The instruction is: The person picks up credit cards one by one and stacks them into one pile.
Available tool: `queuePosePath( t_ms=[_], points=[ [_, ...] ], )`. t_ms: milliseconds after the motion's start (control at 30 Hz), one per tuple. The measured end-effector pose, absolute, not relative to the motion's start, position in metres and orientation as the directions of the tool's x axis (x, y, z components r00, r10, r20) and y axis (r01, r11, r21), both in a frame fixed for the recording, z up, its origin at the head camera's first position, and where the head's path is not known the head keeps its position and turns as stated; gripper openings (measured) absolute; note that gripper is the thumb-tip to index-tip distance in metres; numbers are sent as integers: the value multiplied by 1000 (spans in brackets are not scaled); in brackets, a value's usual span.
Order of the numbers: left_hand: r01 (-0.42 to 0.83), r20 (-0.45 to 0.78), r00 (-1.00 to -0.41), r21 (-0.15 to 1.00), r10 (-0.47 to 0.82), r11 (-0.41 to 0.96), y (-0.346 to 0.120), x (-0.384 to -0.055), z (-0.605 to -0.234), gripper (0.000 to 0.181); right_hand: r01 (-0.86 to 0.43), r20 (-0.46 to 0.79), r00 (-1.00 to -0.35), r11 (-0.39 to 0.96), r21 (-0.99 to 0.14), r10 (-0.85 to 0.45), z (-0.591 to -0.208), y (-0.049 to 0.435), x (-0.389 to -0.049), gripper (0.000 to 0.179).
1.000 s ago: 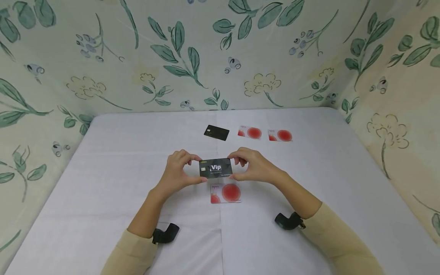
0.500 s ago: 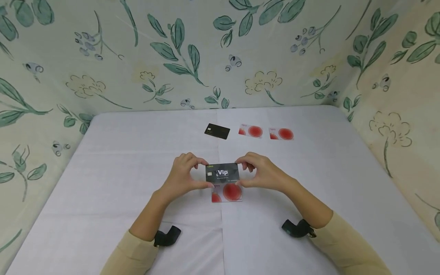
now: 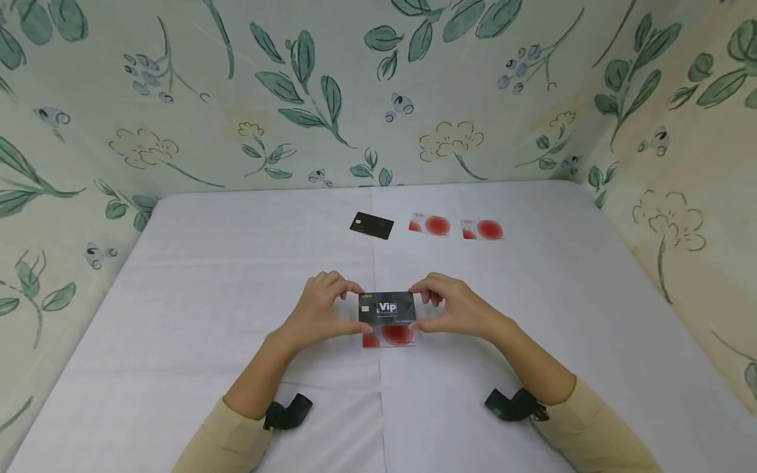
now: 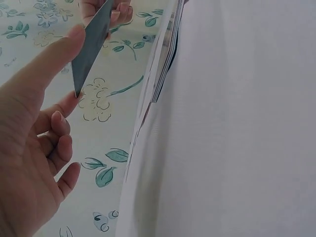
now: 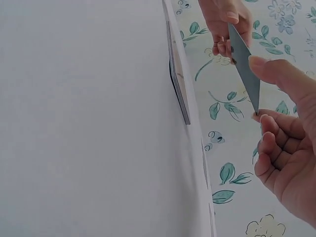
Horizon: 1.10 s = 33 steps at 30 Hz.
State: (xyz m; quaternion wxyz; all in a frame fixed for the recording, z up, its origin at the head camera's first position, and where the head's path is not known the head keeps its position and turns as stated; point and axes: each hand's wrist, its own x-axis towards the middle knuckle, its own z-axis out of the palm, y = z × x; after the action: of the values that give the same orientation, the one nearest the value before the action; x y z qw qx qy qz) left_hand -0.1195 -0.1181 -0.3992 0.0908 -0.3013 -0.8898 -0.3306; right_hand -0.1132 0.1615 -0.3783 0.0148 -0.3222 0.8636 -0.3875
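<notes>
A dark card [image 3: 387, 309] printed "Vip" is held up by its short ends between my two hands. My left hand [image 3: 322, 305] pinches its left corners between thumb and fingers; on the other side my right hand [image 3: 458, 305] pinches the right corners. Both wrist views show the card [image 4: 91, 49] raised clear of the table and tilted. Below it in the head view lies a white card with red circles [image 3: 397, 336], its upper part hidden by the Vip card. From the side, the wrist views show a thin stack of cards [image 5: 177, 79] on the table.
Farther back on the white-covered table [image 3: 236, 282] lie a black card [image 3: 371, 225] and two white-and-red cards [image 3: 436, 225], side by side in a row. A leaf-patterned cloth [image 3: 207, 98] stands behind the table and at both sides.
Both hands have brought the Vip card toward me and slightly right, so it now overlaps the white-and-red card in the head view. The cards at the back stay put.
</notes>
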Motion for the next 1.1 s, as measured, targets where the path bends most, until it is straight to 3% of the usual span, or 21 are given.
queuePosePath(
  t_ms=[1100],
  points=[
    [578, 214, -808, 465, 549, 670, -112, -116, -420, 59, -468, 14, -781, 571, -675, -624, -401, 163, -115, 48]
  ],
)
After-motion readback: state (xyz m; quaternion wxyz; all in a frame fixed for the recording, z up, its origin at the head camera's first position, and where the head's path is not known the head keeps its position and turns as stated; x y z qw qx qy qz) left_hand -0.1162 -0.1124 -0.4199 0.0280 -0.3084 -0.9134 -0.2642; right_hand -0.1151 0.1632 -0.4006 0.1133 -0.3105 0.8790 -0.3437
